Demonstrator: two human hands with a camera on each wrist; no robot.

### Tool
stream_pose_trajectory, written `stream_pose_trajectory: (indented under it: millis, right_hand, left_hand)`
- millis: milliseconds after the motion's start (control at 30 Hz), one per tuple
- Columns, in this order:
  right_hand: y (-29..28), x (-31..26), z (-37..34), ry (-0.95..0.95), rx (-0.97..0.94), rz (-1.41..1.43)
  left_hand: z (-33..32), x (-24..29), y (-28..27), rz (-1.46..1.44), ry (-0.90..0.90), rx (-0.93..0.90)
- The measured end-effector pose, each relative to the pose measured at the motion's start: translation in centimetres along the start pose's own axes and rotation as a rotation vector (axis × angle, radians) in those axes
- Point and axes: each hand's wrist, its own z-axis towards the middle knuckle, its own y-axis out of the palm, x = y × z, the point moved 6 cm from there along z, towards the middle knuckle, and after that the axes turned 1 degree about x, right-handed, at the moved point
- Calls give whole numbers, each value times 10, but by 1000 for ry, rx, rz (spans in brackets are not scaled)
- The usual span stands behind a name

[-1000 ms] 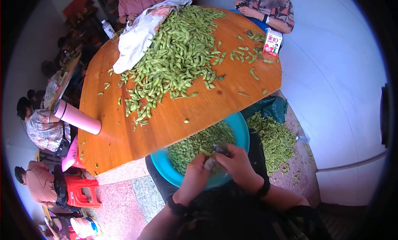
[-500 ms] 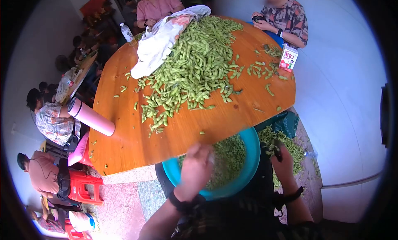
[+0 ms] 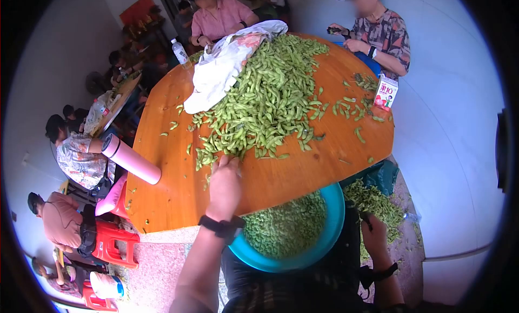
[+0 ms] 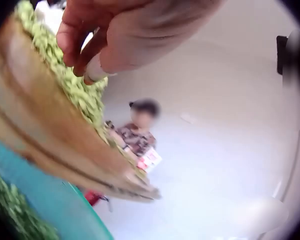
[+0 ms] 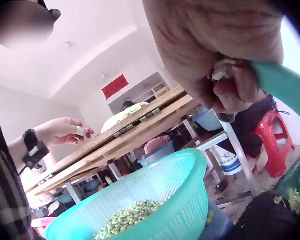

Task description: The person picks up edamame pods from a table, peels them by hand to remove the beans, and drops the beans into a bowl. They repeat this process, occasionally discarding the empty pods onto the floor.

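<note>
1. Your left hand (image 3: 225,183), fingers loosely bent, is at the edamame pods (image 3: 270,108) inside the table's (image 3: 324,162) near edge.
2. Pod-picking appears underway; next calls for a pinch.
3. Your right hand (image 3: 375,236) is curled beyond the colander's (image 3: 335,216) right rim; anything held cannot be told.

The tabletop (image 3: 281,180) is smooth wood — the basket (image 5: 189,197) plastic, the sheet (image 3: 216,75) matt cloth.

The left hand (image 3: 224,186) reaches out in front, its arm (image 3: 197,264) stretched long, fingers (image 4: 69,45) bent softly with a gap between. The right hand (image 3: 376,237) sits off to its right, closer in, fingers (image 5: 225,95) curled up.
</note>
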Motion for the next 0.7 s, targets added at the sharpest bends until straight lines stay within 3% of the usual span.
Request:
stream_pose_trajectory:
  millis: [67,233,500,567,600,633,667,700]
  right_hand:
    - [8,0,1,69,-141,-135]
    - [18,-23,2,9,-155,-15]
    - [35,-42,2,-65,-243,34]
    - [40,-57,2,-159,-238,215]
    - [41,-66,4,-150,-236,214]
    - [47,-77,6,-54,-368,297]
    - [55,-87,6,49,-495,382]
    - [62,-99,8,74,-585,473]
  left_hand:
    - [5,-9,3,59,-20,-25]
    - [11,-20,12,33,-215,-127]
    - [2,-34,8,0,-319,-73]
    - [-6,-31,1,18,-307,-33]
    - [-9,-21,-5,-123,-228,-57]
    - [-13,-9,-9,-267,-146,-87]
    - [-24,-2,-4,-485,-196,-163]
    - [-33,12,-7,-495,-187,-187]
